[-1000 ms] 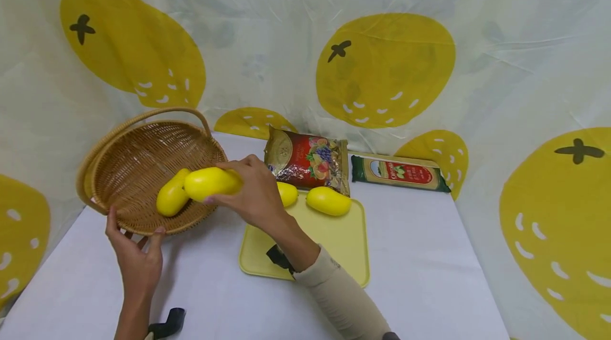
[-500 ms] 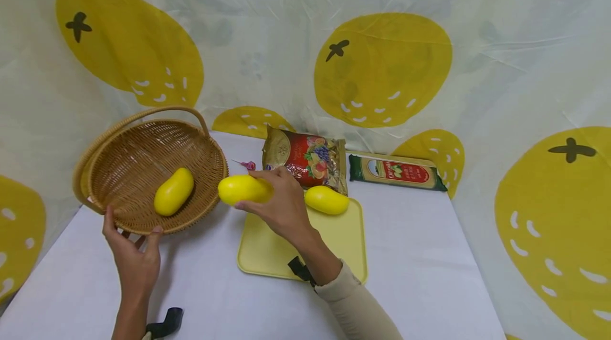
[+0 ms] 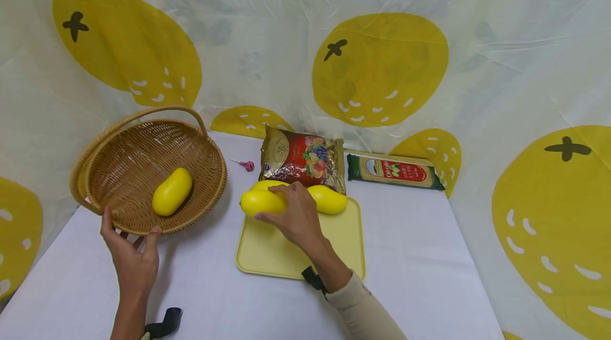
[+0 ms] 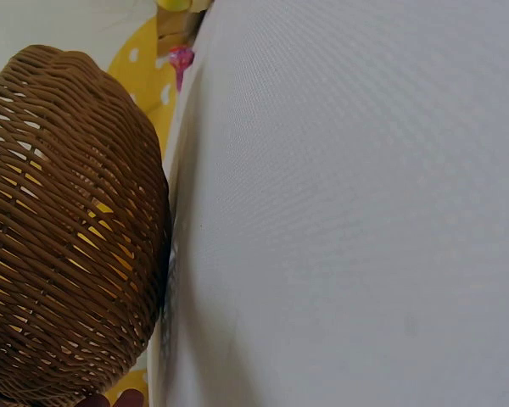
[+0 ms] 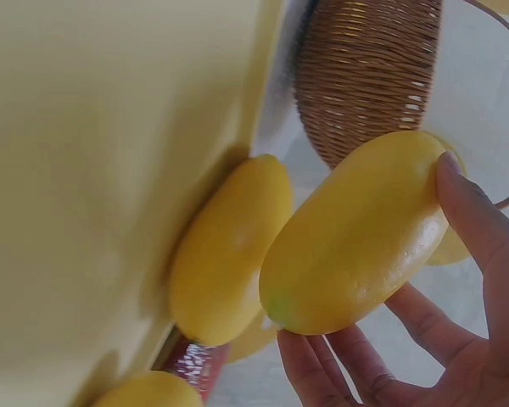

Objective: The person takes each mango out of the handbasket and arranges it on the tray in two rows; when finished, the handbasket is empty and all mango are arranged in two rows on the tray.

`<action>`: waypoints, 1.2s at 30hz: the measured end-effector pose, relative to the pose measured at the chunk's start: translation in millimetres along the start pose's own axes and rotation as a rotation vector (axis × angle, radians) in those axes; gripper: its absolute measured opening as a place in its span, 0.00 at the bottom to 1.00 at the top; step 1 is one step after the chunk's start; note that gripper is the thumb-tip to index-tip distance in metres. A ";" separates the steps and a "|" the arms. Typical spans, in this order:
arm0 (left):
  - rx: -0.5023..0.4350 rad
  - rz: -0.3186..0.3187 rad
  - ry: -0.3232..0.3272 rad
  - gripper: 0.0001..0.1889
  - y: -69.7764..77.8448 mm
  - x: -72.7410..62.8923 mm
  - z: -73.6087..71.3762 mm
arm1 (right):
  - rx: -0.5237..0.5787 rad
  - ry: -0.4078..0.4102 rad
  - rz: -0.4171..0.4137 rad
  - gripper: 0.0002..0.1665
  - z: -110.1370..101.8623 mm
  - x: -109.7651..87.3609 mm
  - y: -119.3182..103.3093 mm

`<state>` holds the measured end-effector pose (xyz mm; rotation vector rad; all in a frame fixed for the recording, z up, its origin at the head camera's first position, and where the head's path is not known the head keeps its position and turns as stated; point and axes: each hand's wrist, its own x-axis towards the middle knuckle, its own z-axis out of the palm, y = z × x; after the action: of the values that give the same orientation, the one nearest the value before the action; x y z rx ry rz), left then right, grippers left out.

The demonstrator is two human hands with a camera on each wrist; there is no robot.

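My left hand grips the near rim of a brown wicker basket, thumb on the edge, tilting it toward me. One yellow mango lies inside. My right hand holds a second mango between thumb and fingers, above the far left of a pale yellow tray. Behind it, another mango rests on the tray, partly hidden by the held one. One more mango sits at the tray's back edge. In the right wrist view the held mango hangs clear of the mango on the tray.
A red and gold candy bag lies behind the tray. To its right is a long green and tan packet. A small pink lollipop lies between basket and bag. A fruit-print cloth hangs behind the white table.
My right hand has carried its mango away from the basket, rightward to over the tray. My left hand keeps its grip on the basket, which stays tilted in place.
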<state>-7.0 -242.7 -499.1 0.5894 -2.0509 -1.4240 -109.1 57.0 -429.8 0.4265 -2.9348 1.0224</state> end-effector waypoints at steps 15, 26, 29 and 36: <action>-0.008 -0.010 0.000 0.50 1.9 1.2 -0.9 | -0.098 -0.077 0.049 0.40 21.3 -12.1 14.7; 0.000 0.000 -0.005 0.50 3.6 -0.4 0.6 | -0.159 -0.107 0.037 0.40 31.2 -19.0 12.2; 0.004 0.000 -0.003 0.50 3.9 -0.4 0.5 | -0.203 -0.105 0.019 0.40 33.9 -19.9 10.9; 0.009 0.006 -0.006 0.51 3.7 -0.6 0.0 | -0.269 -0.104 0.007 0.43 36.5 -23.1 8.7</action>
<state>-6.7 -241.0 -495.8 0.5832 -2.0630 -1.4160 -86.0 47.1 -466.0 0.4735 -3.1053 0.6090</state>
